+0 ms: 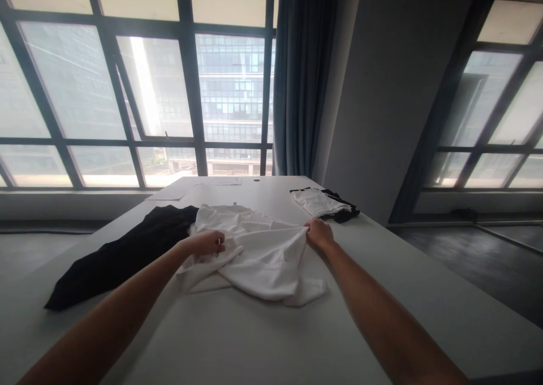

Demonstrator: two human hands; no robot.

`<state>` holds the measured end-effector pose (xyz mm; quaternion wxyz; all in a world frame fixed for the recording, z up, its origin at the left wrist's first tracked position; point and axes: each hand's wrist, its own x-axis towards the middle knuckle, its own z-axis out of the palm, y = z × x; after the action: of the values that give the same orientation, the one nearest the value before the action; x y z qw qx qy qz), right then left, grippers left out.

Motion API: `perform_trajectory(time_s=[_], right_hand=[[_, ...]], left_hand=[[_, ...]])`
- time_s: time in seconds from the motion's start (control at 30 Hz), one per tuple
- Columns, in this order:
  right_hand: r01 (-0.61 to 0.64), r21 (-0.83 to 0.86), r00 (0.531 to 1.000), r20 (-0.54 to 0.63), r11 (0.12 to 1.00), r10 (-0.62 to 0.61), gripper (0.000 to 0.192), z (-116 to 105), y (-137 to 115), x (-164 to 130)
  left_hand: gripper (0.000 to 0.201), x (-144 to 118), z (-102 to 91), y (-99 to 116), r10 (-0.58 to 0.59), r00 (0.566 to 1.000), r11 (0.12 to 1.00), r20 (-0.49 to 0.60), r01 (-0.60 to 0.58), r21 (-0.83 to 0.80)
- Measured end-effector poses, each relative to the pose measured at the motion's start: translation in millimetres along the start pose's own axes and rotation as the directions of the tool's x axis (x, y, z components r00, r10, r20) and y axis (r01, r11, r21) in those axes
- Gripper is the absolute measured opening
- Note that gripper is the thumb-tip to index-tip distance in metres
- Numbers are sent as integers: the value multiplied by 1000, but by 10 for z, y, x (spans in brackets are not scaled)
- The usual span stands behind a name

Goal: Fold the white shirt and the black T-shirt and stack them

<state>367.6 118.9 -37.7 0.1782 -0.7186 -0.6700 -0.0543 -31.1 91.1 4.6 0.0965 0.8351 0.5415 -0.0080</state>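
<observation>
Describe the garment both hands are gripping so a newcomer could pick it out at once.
On the long white table below the big windows, find the rumpled white shirt lying mid-table, pinched by the left hand and right hand. Unlike the black garment at its left and the small folded pile beyond, it is all-white and spread loose.

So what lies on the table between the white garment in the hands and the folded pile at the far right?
In the head view, only bare table lies between the white garment and the folded pile; the right hand grips the garment's near edge.
</observation>
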Motion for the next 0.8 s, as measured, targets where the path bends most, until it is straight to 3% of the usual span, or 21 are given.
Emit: perform_trajectory(time_s=[0.07,0.13,0.2,0.27,0.33,0.4,0.47,0.5,0.6,0.7,0.8], right_hand=[[-62,19,998,-5,998,62,27,-13,80,18],[-134,58,991,-1,989,135,27,-54,184,20],[-200,102,980,21,975,199,25,-108,297,15],[-245,142,969,44,959,241,24,-153,373,16],[-249,190,968,25,950,249,27,-173,367,32],[-176,237,982,-18,955,186,29,-161,270,52],[5,264,1000,-27,964,2,29,-123,110,57],[115,271,993,-10,956,-117,30,-98,22,47],[353,258,920,81,899,-384,47,-19,-217,-27],[344,164,920,135,924,-367,29,24,-379,-111],[276,105,954,88,955,-286,16,-14,-428,-109]], left_hand=[[16,-77,-58,103,99,975,988,199,-72,-136],[15,-180,-140,131,169,906,955,389,-53,-291],[19,-271,-238,76,157,854,926,496,47,-375],[24,-309,-331,-20,56,846,916,530,168,-365],[34,-274,-393,-90,-114,875,926,470,265,-269],[47,-174,-399,-77,-264,934,951,239,294,-100],[53,-42,-338,35,-243,969,967,-38,245,67],[53,23,-283,121,-175,978,975,-112,188,118],[56,178,-60,415,63,994,988,-87,-50,147],[35,266,116,600,113,989,980,-100,-94,173],[22,297,63,511,68,984,992,-163,-49,119]])
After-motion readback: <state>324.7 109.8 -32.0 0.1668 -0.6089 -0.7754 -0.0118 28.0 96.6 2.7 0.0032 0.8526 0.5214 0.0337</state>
